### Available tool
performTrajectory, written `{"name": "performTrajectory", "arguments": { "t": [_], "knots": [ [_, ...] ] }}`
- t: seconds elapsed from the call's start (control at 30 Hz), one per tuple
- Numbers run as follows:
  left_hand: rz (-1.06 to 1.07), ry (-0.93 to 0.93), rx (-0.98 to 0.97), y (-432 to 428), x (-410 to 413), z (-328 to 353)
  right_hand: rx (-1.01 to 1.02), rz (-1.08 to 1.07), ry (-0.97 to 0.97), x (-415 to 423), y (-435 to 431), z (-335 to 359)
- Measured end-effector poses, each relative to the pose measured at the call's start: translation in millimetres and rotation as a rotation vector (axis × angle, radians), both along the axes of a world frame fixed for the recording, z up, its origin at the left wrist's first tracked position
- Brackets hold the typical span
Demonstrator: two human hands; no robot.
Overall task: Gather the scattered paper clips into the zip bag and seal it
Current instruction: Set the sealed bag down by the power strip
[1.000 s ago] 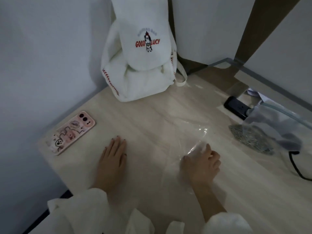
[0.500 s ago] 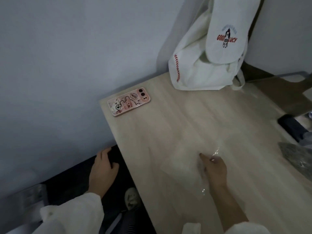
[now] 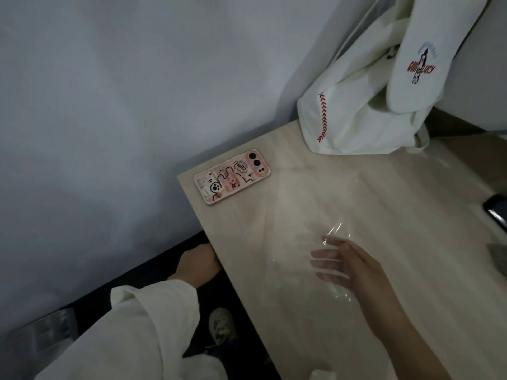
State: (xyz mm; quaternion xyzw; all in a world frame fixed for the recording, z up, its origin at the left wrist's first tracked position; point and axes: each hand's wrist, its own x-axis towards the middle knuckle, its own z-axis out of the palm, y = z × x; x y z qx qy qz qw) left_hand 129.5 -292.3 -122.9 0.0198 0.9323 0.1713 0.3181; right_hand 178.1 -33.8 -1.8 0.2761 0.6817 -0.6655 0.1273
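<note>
The clear zip bag (image 3: 299, 215) lies flat on the pale wooden table (image 3: 411, 215), hard to see apart from its shiny creases. My right hand (image 3: 354, 267) reaches in from the lower right with straight, spread fingers. The fingertips look hazy, as if plastic covers them. I cannot tell if they are inside the bag. A grey heap of paper clips (image 3: 498, 257) shows at the right border, mostly cut off. My left hand (image 3: 196, 263) is at the table's left edge, below its top, fingers hidden by the edge.
A phone in a pink cartoon case (image 3: 231, 176) lies at the table's far left corner. A white cloth backpack (image 3: 370, 105) leans in the back corner. A black device (image 3: 496, 212) sits at the right. The wall is on the left and the dark floor with a shoe (image 3: 222, 327) below.
The view swung left. My left hand left the tabletop, dropped beside the table and now sits against its left edge. My right hand's fingers went from curled on the bag to straight.
</note>
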Motion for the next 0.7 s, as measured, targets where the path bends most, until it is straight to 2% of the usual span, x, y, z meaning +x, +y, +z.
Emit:
{"name": "performTrajectory", "arguments": {
  "t": [0.17, 0.33, 0.6, 0.7],
  "knots": [
    [-0.1, 0.106, -0.153, 0, 5, -6, 0.052, 0.103, -0.012, -6, -17, 13],
    [-0.085, 0.115, -0.063, -10, 11, -5, 0.07, 0.197, -0.025, -14, -42, 21],
    [0.074, 0.078, -0.074, -108, 77, -4, 0.096, 0.38, -0.026, -21, -120, -12],
    [0.168, 0.046, -0.09, -141, 100, 0, 0.168, 0.501, 0.016, -14, -160, -34]
  ]
}}
